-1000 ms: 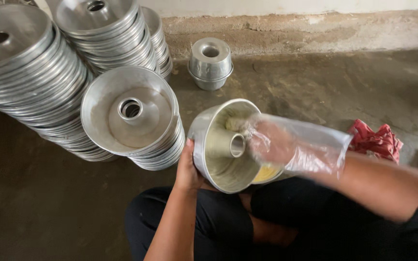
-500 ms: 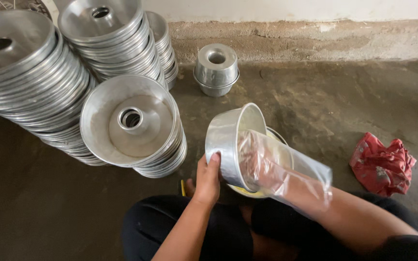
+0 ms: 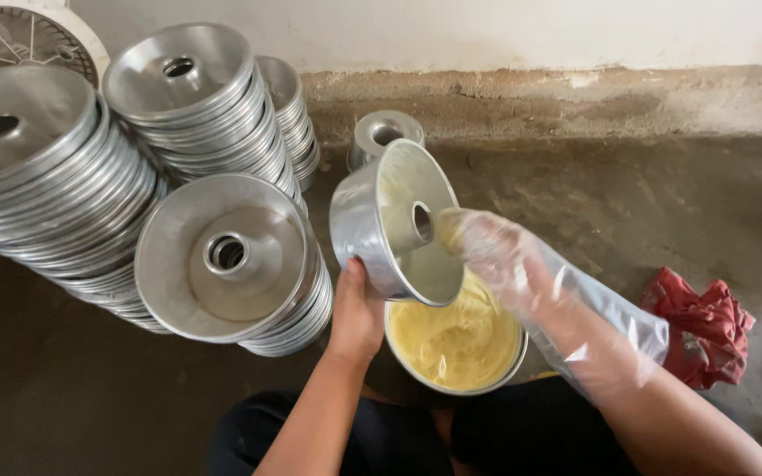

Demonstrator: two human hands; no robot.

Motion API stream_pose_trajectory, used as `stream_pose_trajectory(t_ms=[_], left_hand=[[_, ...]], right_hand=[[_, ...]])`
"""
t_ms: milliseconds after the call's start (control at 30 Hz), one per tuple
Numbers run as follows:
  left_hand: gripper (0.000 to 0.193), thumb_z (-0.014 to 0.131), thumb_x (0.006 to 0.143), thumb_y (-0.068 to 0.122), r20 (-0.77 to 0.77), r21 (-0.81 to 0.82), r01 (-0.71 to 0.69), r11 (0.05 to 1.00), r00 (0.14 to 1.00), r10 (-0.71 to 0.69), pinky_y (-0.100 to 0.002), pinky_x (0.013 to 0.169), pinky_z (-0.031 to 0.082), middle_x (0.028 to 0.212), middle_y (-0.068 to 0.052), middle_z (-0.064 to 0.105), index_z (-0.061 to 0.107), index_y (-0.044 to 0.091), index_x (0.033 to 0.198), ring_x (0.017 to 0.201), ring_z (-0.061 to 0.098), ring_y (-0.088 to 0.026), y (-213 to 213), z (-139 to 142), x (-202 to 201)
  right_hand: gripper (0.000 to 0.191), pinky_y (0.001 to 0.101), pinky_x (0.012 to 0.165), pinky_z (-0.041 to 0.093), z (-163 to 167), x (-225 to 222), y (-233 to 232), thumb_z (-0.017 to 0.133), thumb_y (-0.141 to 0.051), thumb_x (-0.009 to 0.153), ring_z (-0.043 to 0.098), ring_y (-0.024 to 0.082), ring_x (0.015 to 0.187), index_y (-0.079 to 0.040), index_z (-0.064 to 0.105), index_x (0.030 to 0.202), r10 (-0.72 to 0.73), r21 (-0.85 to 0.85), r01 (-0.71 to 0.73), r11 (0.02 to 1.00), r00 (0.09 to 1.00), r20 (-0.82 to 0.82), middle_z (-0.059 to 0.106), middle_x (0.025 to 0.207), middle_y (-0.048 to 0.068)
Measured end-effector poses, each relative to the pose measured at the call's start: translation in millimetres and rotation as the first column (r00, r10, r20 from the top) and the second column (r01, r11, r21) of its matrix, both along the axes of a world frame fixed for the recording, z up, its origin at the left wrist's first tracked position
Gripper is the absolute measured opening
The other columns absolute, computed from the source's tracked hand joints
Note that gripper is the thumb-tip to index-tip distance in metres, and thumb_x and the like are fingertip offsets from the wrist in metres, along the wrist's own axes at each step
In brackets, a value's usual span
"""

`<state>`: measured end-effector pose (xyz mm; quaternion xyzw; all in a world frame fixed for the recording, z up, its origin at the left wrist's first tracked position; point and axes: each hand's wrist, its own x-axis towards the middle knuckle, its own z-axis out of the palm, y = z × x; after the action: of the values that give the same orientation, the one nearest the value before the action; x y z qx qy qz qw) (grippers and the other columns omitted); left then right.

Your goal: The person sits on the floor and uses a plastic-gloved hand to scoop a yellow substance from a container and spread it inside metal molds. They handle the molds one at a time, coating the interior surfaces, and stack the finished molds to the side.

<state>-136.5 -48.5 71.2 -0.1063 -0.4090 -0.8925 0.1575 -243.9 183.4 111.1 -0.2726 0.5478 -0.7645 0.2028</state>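
My left hand grips the lower rim of a silver ring-shaped cake tin, tilted on its side with its open face turned right. My right hand, inside a long clear plastic glove, reaches into the tin beside its centre tube. Below the tin stands a round metal bowl of pale yellow greasy paste, on the floor between my knees.
Tall leaning stacks of the same ring tins fill the left: one near stack, one far left, one behind. A short stack stands by the wall. A red cloth lies at right. A fan grille shows top left.
The tin has been lifted higher and turned, uncovering the bowl of yellow paste beneath it. My gloved right hand stays inside the tin.
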Motion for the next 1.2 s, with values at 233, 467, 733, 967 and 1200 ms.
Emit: stream_pose_trajectory(t_ms=[233, 467, 733, 967, 1200], left_hand=[[0.07, 0.036, 0.102, 0.055, 0.322, 0.525, 0.029, 0.851, 0.919, -0.23, -0.049, 0.118, 0.033, 0.156, -0.013, 0.045, 0.038, 0.009, 0.154, 0.143, 0.042, -0.032, -3.3, -16.7, -29.5], [0.072, 0.048, 0.099, 0.04, 0.458, 0.289, -0.086, 0.954, 0.887, -0.058, -0.046, 0.123, 0.029, 0.165, -0.012, 0.032, 0.02, 0.016, 0.161, 0.152, 0.032, -0.029, -18.9, -51.7, -59.8], [0.078, 0.055, 0.095, 0.036, 0.428, 0.164, -0.105, 0.981, 0.903, 0.025, -0.046, 0.122, 0.025, 0.169, -0.013, 0.029, 0.021, 0.014, 0.162, 0.155, 0.027, -0.027, -21.1, -42.1, -55.1], [0.075, 0.052, 0.096, 0.032, 0.433, 0.202, -0.14, 0.969, 0.901, 0.04, -0.047, 0.123, 0.025, 0.168, -0.015, 0.029, 0.022, 0.011, 0.161, 0.156, 0.027, -0.028, -27.5, -43.7, -64.7], [0.074, 0.053, 0.097, 0.029, 0.386, 0.194, -0.117, 0.974, 0.922, 0.034, -0.047, 0.122, 0.026, 0.168, -0.016, 0.03, 0.023, 0.008, 0.161, 0.155, 0.028, -0.028, -25.5, -35.5, -63.6]], right_hand=[[0.027, 0.0251, 0.082, 0.058, 10.5, -5.7, -44.2, 0.061, -0.005, 0.095, 0.071, 0.017, 0.094, 0.004, 0.065, 0.121, 0.144, 0.469, 0.077, 0.88, 0.897, -0.417, 0.073, 0.112, 0.013], [0.026, 0.0272, 0.077, 0.057, 2.7, -129.4, -84.8, 0.06, -0.009, 0.094, 0.07, 0.016, 0.09, 0.0, 0.064, 0.118, 0.437, 0.598, 0.652, 0.466, 0.418, -0.797, 0.072, 0.105, 0.008], [0.024, 0.0315, 0.076, 0.057, 10.5, -288.1, -184.0, 0.061, -0.017, 0.094, 0.072, 0.018, 0.09, -0.006, 0.066, 0.115, 0.86, 0.286, 0.948, 0.136, 0.03, -0.51, 0.075, 0.101, 0.005], [0.031, 0.0322, 0.078, 0.059, 7.9, -301.1, -206.5, 0.062, -0.02, 0.095, 0.074, 0.019, 0.095, -0.002, 0.065, 0.121, 0.904, 0.318, 0.946, 0.059, 0.085, -0.419, 0.076, 0.105, 0.007], [0.035, 0.0312, 0.081, 0.058, 9.6, -297.0, -197.1, 0.062, -0.019, 0.097, 0.071, 0.02, 0.097, 0.002, 0.063, 0.125, 0.742, 0.331, 0.933, 0.139, 0.123, -0.659, 0.073, 0.108, 0.01]])
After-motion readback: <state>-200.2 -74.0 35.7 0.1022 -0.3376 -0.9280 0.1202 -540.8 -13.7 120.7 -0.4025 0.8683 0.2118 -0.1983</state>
